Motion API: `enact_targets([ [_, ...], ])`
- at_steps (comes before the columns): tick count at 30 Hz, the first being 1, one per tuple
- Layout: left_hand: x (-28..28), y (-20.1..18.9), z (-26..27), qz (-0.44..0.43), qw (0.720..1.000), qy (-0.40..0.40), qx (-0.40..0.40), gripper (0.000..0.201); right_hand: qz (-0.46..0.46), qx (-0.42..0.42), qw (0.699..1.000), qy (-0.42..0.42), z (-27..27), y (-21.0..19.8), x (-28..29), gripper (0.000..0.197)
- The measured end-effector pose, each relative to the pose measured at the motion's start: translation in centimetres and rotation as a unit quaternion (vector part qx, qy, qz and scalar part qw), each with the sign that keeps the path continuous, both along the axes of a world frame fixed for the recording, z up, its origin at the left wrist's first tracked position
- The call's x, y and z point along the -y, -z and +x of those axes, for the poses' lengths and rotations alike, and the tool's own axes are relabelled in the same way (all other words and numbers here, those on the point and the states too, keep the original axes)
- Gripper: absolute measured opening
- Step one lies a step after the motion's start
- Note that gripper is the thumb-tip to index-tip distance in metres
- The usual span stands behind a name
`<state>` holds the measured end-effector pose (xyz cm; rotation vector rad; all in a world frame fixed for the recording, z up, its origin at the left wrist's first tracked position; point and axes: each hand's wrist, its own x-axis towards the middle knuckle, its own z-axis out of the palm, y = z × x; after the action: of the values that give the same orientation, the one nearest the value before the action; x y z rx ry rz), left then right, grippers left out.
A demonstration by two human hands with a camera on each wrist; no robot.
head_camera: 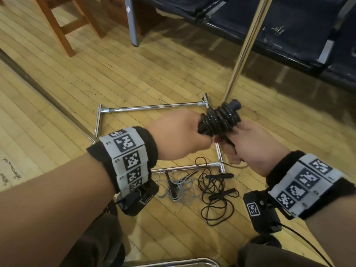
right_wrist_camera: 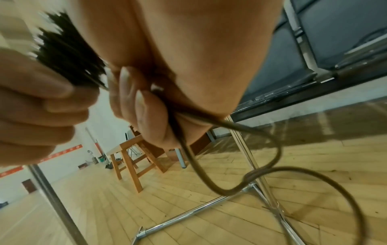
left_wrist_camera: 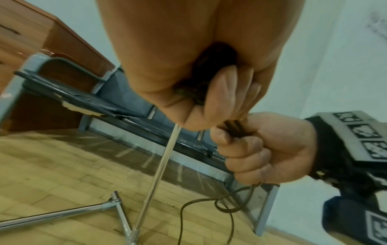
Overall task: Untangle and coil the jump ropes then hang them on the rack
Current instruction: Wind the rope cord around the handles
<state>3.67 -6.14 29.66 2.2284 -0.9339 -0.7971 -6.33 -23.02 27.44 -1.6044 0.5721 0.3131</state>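
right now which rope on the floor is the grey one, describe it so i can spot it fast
Find the chrome rack base on the wooden floor, then its near rail just past the left hand. The grey jump rope lies there in a loose tangle, left of a black jump rope. It is the only pale, thin cord; the other loose rope is black.

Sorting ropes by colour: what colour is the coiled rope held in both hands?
Black coiled rope, clearest in the head view.

A sports hall: strip-wood floor, wall banner, padded bench.
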Motion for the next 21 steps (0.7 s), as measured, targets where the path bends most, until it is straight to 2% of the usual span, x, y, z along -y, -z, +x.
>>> enact_targets([
  [3, -0.2, 0.7, 1.0, 0.045, 0.995, -0.086, -0.012, 0.018, -0.081, -0.008, 0.994, -0.076, 0.2, 0.3, -0.8, 0.037],
  [4, -0.2, 0.9, 1.3, 0.056, 0.992, -0.108, -0.02, 0.017, -0.137, -0.003, 0.983, -0.119, 0.1, 0.2, -1.2, 0.035],
  [6, -0.3, 1.0, 1.6, 0.086, 0.988, -0.126, -0.03, 0.018, -0.27, 0.014, 0.941, -0.203, -0.1, 0.0, -1.7, 0.026],
  [8, -0.3, 1.1, 1.5, 0.137, 0.986, -0.092, 0.014, 0.021, -0.339, 0.029, 0.906, -0.253, -0.2, -0.3, -2.1, 0.02],
  [13, 0.5, 1.4, 0.4, 0.265, 0.959, 0.039, 0.095, 0.024, -0.388, 0.055, 0.868, -0.305, -0.7, -1.3, -2.5, 0.023],
  [17, 0.4, 2.0, -0.5, 0.29, 0.927, 0.194, 0.139, 0.028, -0.366, 0.117, 0.873, -0.302, -1.0, -2.3, -2.6, 0.031],
  [19, 0.5, 2.0, -1.2, 0.285, 0.915, 0.247, 0.14, 0.03, -0.345, 0.12, 0.892, -0.266, -0.9, -2.4, -1.9, 0.032],
  [21, 0.8, 1.9, -1.8, 0.278, 0.916, 0.262, 0.121, 0.03, -0.302, 0.112, 0.92, -0.223, -0.9, -2.4, -1.1, 0.031],
])
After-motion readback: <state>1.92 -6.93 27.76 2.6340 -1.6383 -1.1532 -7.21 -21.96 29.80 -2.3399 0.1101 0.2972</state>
